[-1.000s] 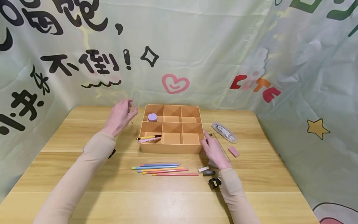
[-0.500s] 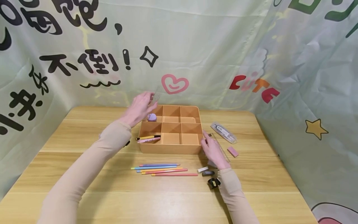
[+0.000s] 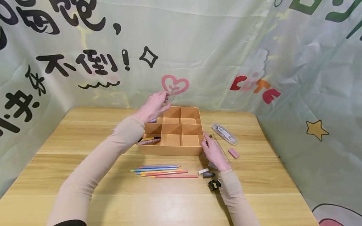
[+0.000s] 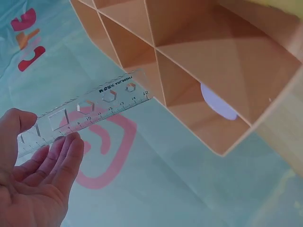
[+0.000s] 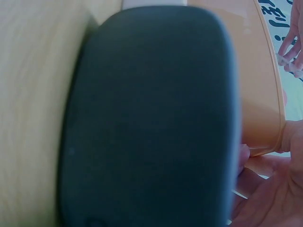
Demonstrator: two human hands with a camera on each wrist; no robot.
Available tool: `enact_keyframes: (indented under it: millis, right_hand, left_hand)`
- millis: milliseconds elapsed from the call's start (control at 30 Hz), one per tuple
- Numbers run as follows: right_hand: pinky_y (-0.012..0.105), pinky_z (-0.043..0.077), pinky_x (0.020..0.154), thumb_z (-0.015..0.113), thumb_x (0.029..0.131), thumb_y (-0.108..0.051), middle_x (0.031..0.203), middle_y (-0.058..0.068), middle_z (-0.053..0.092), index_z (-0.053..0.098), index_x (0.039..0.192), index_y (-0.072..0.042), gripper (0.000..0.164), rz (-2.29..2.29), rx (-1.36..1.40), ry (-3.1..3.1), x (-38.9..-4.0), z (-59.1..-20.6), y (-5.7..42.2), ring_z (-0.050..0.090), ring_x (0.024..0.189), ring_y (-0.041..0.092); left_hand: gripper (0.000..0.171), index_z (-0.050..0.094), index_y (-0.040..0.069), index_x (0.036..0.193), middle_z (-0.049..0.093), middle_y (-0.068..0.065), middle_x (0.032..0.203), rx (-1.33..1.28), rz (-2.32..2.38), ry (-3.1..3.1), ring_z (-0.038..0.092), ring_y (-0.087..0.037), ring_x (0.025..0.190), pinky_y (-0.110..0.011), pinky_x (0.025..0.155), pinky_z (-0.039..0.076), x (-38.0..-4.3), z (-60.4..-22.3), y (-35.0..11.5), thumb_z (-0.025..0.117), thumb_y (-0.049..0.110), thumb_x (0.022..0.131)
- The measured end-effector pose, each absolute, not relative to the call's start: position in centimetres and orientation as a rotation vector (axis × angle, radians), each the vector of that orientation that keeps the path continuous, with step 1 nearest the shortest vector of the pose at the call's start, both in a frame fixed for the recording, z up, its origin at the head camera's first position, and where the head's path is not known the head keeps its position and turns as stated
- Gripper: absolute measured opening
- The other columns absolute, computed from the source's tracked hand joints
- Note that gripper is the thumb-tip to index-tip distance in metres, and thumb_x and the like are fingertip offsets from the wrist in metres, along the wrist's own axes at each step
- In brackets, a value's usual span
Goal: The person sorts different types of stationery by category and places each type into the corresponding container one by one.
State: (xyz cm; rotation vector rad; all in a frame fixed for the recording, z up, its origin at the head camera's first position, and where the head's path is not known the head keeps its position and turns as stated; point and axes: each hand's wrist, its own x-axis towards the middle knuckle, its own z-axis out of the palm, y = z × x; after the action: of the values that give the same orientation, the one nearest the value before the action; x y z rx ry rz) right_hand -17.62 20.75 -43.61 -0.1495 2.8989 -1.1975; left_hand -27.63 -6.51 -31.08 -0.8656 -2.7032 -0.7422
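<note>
"When you look at the tan box, how do you think it feels?"

"Hard and light, I guess, so it could slide. Its outside walls look best to grab. The right hand touches its right side, but I can't tell if it squeezes."

"And the clear ruler?"

"It's up by the box's back edge. The left hand pinches one end, thumb on one side and fingers on the other. I bet it's light, stiff and slick, and bending could snap it. Its long edges look good to hold too."

"What's in the way?"

"Thin walls inside the box could bump it. Colored pencils lie in front, and a clear case is off to the right. Two pens poke over the left wall. A purple round thing sits in the back left space. One pink eraser lies near the case."
</note>
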Motion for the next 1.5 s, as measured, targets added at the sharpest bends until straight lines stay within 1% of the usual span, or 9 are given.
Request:
enact_keyframes:
  millis: [200,400,633,767,900,1033,1133,1300,1500]
  right_hand:
    - [0.027,0.043,0.052,0.039,0.104,-0.019,0.058,0.005,0.059,0.034,0.155,-0.001,0.054,-1.199,-0.155,2.908,-17.7,-43.6,20.7,0.052,0.049,0.012]
    - [0.028,0.043,0.052,0.039,0.105,-0.018,0.059,0.009,0.061,0.033,0.156,-0.001,0.054,-1.201,-0.151,2.903,-17.6,-43.6,20.7,0.052,0.049,0.013]
    - [0.027,0.043,0.052,0.038,0.105,-0.020,0.060,0.007,0.059,0.032,0.156,-0.001,0.055,-1.203,-0.135,2.895,-17.7,-43.7,20.7,0.052,0.050,0.013]
    - [0.028,0.043,0.051,0.038,0.106,-0.020,0.060,0.007,0.058,0.031,0.156,-0.001,0.055,-1.215,-0.130,2.889,-17.6,-43.7,20.7,0.051,0.050,0.013]
    - [0.028,0.044,0.052,0.039,0.106,-0.019,0.061,0.006,0.057,0.031,0.156,-0.001,0.054,-1.206,-0.137,2.888,-17.7,-43.6,20.6,0.052,0.051,0.013]
    - [0.028,0.043,0.053,0.039,0.105,-0.019,0.062,0.009,0.059,0.031,0.156,0.000,0.055,-1.200,-0.140,2.892,-17.8,-43.6,20.6,0.051,0.051,0.013]
    - [0.028,0.043,0.052,0.039,0.105,-0.019,0.062,0.012,0.060,0.031,0.156,0.000,0.055,-1.200,-0.156,2.901,-17.9,-43.5,20.5,0.051,0.050,0.013]
    - [0.028,0.041,0.051,0.040,0.105,-0.018,0.060,0.011,0.059,0.032,0.156,0.001,0.055,-1.191,-0.159,2.904,-17.8,-43.5,20.5,0.049,0.049,0.013]
    - [0.028,0.042,0.052,0.040,0.105,-0.018,0.059,0.012,0.061,0.032,0.155,0.001,0.054,-1.188,-0.149,2.908,-17.7,-43.7,20.6,0.048,0.048,0.013]
  left_hand:
    - [0.036,0.054,-0.007,0.128,0.065,-0.022,0.120,-0.881,-0.781,-2.730,0.063,-0.037,0.112,-0.045,0.099,0.055,-28.0,-31.6,-5.8,0.059,0.015,0.100]
    - [0.034,0.055,-0.007,0.127,0.066,-0.023,0.118,-0.923,-0.776,-2.794,0.064,-0.036,0.111,-0.044,0.099,0.055,-28.5,-32.4,-5.1,0.059,0.009,0.098]
    - [0.034,0.056,-0.002,0.131,0.068,-0.018,0.118,-0.857,-0.651,-2.958,0.066,-0.033,0.107,-0.045,0.093,0.057,-28.9,-33.8,-4.2,0.058,0.012,0.101]
    - [0.026,0.059,0.005,0.124,0.069,-0.014,0.115,-0.762,-0.560,-3.050,0.067,-0.033,0.106,-0.050,0.089,0.058,-28.9,-34.6,-3.6,0.059,0.017,0.101]
    - [0.022,0.060,0.005,0.116,0.069,-0.013,0.110,-0.700,-0.452,-3.094,0.067,-0.036,0.106,-0.054,0.087,0.057,-29.1,-35.5,-3.1,0.062,0.019,0.100]
    - [0.024,0.061,0.006,0.117,0.069,-0.012,0.115,-0.695,-0.387,-3.100,0.067,-0.037,0.109,-0.055,0.089,0.057,-29.3,-36.1,-2.6,0.064,0.022,0.099]
    - [0.032,0.060,0.009,0.126,0.068,-0.011,0.126,-0.707,-0.402,-3.102,0.065,-0.037,0.117,-0.057,0.093,0.056,-29.1,-35.9,-2.7,0.065,0.025,0.099]
    - [0.046,0.051,0.011,0.144,0.057,-0.010,0.147,-0.688,-0.606,-3.132,0.053,-0.033,0.136,-0.061,0.106,0.047,-28.1,-35.1,-4.6,0.060,0.029,0.102]
    - [0.048,0.049,0.002,0.144,0.053,-0.019,0.148,-0.674,-0.931,-2.997,0.047,-0.037,0.139,-0.052,0.118,0.038,-26.6,-34.8,-8.4,0.054,0.028,0.104]
